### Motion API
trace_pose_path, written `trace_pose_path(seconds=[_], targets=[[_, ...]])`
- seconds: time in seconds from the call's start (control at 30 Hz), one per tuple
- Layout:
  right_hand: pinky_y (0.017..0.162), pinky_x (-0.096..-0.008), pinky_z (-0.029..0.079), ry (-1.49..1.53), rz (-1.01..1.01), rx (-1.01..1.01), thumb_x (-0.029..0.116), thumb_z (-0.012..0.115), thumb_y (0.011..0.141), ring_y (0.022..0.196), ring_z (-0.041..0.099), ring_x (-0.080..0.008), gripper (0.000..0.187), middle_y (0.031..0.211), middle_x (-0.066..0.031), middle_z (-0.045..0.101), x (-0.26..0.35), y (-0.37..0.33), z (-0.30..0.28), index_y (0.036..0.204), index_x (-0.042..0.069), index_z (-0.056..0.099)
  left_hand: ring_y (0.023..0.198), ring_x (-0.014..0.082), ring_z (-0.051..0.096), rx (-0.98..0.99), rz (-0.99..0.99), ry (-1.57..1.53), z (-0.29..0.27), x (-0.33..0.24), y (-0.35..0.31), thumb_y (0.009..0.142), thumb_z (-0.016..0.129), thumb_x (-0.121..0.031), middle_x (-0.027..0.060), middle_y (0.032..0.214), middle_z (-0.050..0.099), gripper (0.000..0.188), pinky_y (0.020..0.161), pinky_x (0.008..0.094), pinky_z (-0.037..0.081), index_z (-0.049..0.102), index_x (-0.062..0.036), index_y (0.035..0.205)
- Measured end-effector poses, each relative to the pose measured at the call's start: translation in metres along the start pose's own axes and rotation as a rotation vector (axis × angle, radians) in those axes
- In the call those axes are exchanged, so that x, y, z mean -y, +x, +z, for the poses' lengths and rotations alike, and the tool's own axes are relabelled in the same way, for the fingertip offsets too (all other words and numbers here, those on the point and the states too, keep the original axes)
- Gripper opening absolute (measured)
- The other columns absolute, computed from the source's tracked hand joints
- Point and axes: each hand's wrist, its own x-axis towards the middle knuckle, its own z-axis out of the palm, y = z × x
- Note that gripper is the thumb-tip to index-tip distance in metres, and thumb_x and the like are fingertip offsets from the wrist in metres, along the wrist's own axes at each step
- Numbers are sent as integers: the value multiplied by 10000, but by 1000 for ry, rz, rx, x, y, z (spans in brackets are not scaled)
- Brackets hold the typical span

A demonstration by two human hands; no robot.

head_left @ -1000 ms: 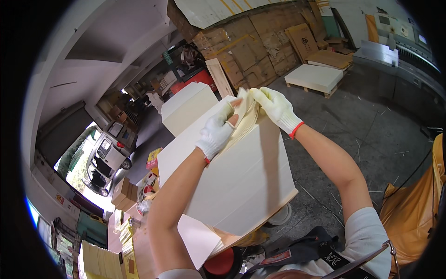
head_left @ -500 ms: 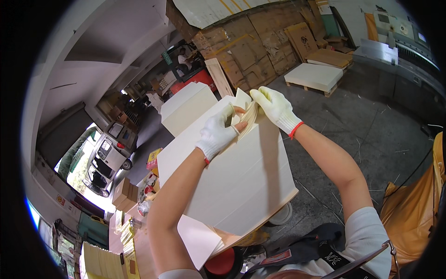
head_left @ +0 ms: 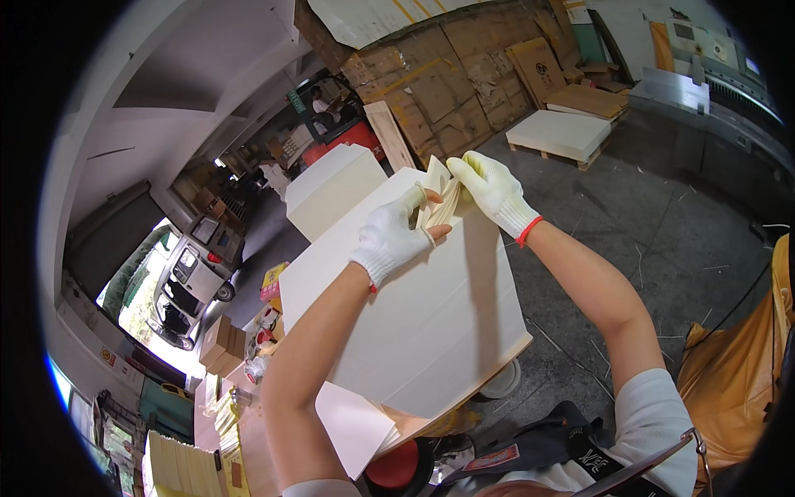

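Observation:
A tall stack of large white paper sheets (head_left: pixel 406 323) stands in front of me, its top corner nearest my hands bent up. My right hand (head_left: pixel 490 195), in a white knit glove with a red cuff, pinches the lifted corner of several sheets (head_left: pixel 432 211). My left hand (head_left: pixel 391 236), gloved alike but with bare thumb and fingertip showing, curls round the fanned edges of those same sheets. Their edges stand apart in a loose fan between both hands. Beneath my left forearm, a few loose white sheets (head_left: pixel 356 427) stick out at the stack's near side.
Another white paper stack (head_left: pixel 335 189) stands just beyond. A low pallet of white sheets (head_left: pixel 559 137) lies on the floor at far right. Cardboard (head_left: pixel 447 79) covers the back. A table with boxes (head_left: pixel 222 344) is at left; an orange cover (head_left: pixel 737 364) hangs at right.
My left hand has shifted slightly right, its thumb further over the sheets. The fan of lifted edges has spread wider. My right hand has barely moved.

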Motion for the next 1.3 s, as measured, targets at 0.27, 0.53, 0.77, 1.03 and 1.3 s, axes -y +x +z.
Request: trace_pose_path(seconds=[0.27, 0.53, 0.77, 1.03, 1.3], targets=[[702, -367, 443, -3, 1, -1, 560, 516, 991, 696, 543, -236, 535, 735, -126, 576, -2, 0, 2, 854, 45, 562, 865, 267, 710, -19, 27, -16, 2, 5, 0, 876, 729, -241, 126, 997, 740, 402, 800, 366, 544, 649, -199, 1268], [741, -385, 487, -455, 109, 82, 618, 516, 947, 831, 674, -317, 572, 859, -149, 695, 20, -11, -46, 962, 67, 670, 881, 311, 712, -156, 185, 279, 5, -4, -10, 904, 628, -152, 146, 965, 727, 505, 811, 373, 551, 606, -250, 1400], [721, -409, 499, -695, -126, 369, 609, 542, 897, 823, 680, -326, 538, 873, -143, 715, 21, -11, -46, 959, 103, 712, 930, 328, 711, -116, 93, 308, 7, 8, 4, 922, 619, -258, 127, 1011, 737, 435, 808, 413, 548, 617, -287, 1356], [746, -448, 492, -622, -378, 278, 517, 480, 980, 845, 669, -356, 475, 859, -156, 691, 20, 8, -43, 901, 91, 673, 1040, 320, 688, -7, -128, 405, 4, -5, 17, 935, 644, -268, 128, 1099, 730, 378, 888, 414, 529, 651, -239, 1311], [765, -372, 452, -50, 21, 190, 613, 432, 992, 776, 598, -273, 599, 804, -126, 630, 10, 4, -12, 875, 56, 618, 936, 145, 642, 13, -6, -160, 2, 20, 6, 960, 660, -242, 65, 1075, 710, 391, 821, 310, 515, 636, -92, 1320]])
